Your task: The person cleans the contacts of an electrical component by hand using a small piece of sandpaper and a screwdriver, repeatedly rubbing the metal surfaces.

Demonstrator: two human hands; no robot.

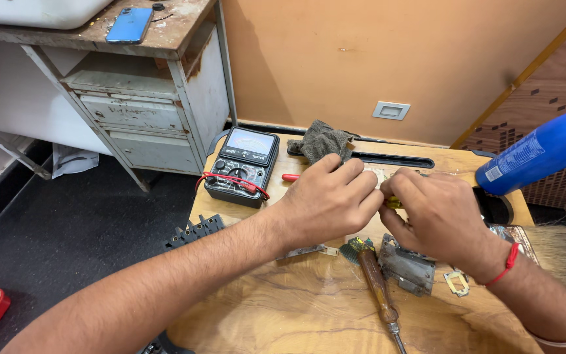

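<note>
Both hands meet above the middle of the pale wooden tabletop (283,314): the left hand (327,196) has its fingers curled narrow and the right hand (435,213) is closed round a small yellow-handled tool (393,202), whose tip is hidden between the fingers. Towards the far left of that tabletop sits a black analogue multimeter with red leads (242,166), with a grey knitted glove (322,141) just beyond the hands. On the near side of the hands lie a brown wooden-handled screwdriver (378,285) and, just beside it, a grey metal switch housing (406,265); a blue plastic bottle (538,154) stands at the right edge.

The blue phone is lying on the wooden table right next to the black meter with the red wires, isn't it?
Not quite. The head view shows the blue phone lying on the rusty metal desk at the top left, not on the wooden table. The black meter with the red wires does sit on the wooden table.
</note>
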